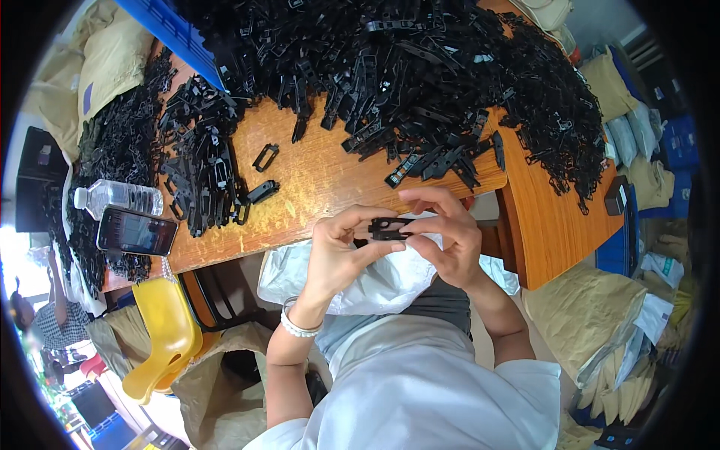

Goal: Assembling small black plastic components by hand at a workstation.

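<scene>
Between my two hands, above my lap at the table's front edge, is a small black plastic part (390, 229) with an open frame shape. My left hand (341, 244) grips its left end between thumb and fingers. On its right end, my right hand (448, 236) pinches with thumb and forefinger, the other fingers raised. A white plastic bag (375, 285) lies across my lap below the hands. Just beyond on the table, a loose black frame (265, 157) and another black piece (262, 192) lie apart from the heaps.
Large heaps of black plastic parts (405, 75) cover the wooden table (300, 187). At left stand a clear water bottle (120, 199), a phone (137, 231) and a yellow chair (161, 337). A blue crate (172, 37) leans at the back. Brown sacks (585, 315) fill the right side.
</scene>
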{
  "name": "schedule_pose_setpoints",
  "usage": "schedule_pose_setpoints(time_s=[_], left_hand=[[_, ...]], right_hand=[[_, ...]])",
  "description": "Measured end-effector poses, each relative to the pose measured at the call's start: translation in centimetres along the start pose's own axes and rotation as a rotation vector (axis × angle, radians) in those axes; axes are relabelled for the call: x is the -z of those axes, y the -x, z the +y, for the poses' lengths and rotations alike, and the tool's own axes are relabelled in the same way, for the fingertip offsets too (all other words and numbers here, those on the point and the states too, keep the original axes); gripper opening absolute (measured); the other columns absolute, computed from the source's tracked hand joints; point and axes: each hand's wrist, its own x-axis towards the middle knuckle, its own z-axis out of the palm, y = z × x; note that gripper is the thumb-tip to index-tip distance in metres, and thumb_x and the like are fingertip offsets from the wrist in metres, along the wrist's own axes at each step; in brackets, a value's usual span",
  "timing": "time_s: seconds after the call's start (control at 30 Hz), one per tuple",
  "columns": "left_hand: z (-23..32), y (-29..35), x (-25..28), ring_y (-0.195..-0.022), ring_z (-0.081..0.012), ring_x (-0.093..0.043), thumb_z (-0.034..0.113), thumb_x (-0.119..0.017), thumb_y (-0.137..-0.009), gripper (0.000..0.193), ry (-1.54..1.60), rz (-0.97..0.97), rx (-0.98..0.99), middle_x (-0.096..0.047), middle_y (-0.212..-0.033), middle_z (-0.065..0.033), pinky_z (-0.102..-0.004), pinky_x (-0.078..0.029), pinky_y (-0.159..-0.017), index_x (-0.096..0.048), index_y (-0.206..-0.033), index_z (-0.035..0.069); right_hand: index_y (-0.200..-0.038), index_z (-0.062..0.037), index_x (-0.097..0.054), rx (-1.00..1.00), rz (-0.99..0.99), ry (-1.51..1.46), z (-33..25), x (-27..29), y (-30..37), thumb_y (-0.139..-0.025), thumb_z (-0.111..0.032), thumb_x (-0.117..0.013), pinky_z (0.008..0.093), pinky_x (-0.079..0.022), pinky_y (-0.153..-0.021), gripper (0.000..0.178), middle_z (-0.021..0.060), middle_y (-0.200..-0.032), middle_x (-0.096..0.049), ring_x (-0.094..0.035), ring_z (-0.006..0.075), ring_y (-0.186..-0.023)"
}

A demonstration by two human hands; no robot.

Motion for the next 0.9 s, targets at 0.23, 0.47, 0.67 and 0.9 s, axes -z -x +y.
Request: schedule_pose_setpoints(time_s=[0.23, 0.47, 0.67, 0.9], left_hand=[[0.1, -0.1, 0.1, -0.080, -0.0088, -0.061, 0.001, -0.073, -0.067, 0.032, -0.151, 0.046, -0.035, -0.065, -0.088, -0.0065, -0.0215, -0.048, -0.071, -0.060, -0.097, 0.000], [0.6, -0.2, 0.0, -0.078, -0.0094, -0.061, 0.003, -0.074, -0.066, 0.033, -0.361, 0.055, -0.108, -0.065, -0.086, -0.0071, -0.0216, -0.048, -0.070, -0.061, -0.096, 0.000], [-1.5, -1.0, 1.1, -0.079, -0.0148, -0.062, 0.007, -0.066, -0.076, 0.020, 0.204, -0.049, 0.031, -0.064, -0.089, -0.0092, -0.0247, -0.049, -0.069, -0.061, -0.094, -0.002], [-3.5, -8.1, 1.8, -0.061, -0.0281, -0.056, 0.008, -0.060, -0.077, 0.010, -1.053, 0.328, -0.491, -0.054, -0.072, -0.0119, -0.0330, -0.047, -0.054, -0.060, -0.079, -0.001]], right_hand=[[-0.085, -0.0038, -0.065, 0.054, 0.066, 0.101, 0.1, 0.1, 0.1, -0.066, 0.001, -0.064, 0.0311, -0.044, -0.072, 0.019, 0.0178, -0.110, -0.052, -0.052, 0.0230, -0.092], [-0.086, -0.0054, -0.065, 0.129, 0.005, 0.259, 0.3, 0.6, 0.0, -0.067, -0.001, -0.064, 0.0300, -0.044, -0.071, 0.020, 0.0176, -0.109, -0.053, -0.052, 0.0248, -0.091], [-0.085, -0.0004, -0.063, 0.108, 0.004, 0.134, 0.2, 0.7, 0.3, -0.068, -0.001, -0.066, 0.0322, -0.045, -0.075, 0.017, 0.0185, -0.109, -0.053, -0.054, 0.0262, -0.091], [-0.093, 0.0050, -0.058, -0.200, 0.376, -0.138, 1.8, 0.3, 2.5, -0.080, 0.001, -0.058, 0.0263, -0.045, -0.075, 0.014, 0.0126, -0.103, -0.053, -0.053, 0.0167, -0.090]])
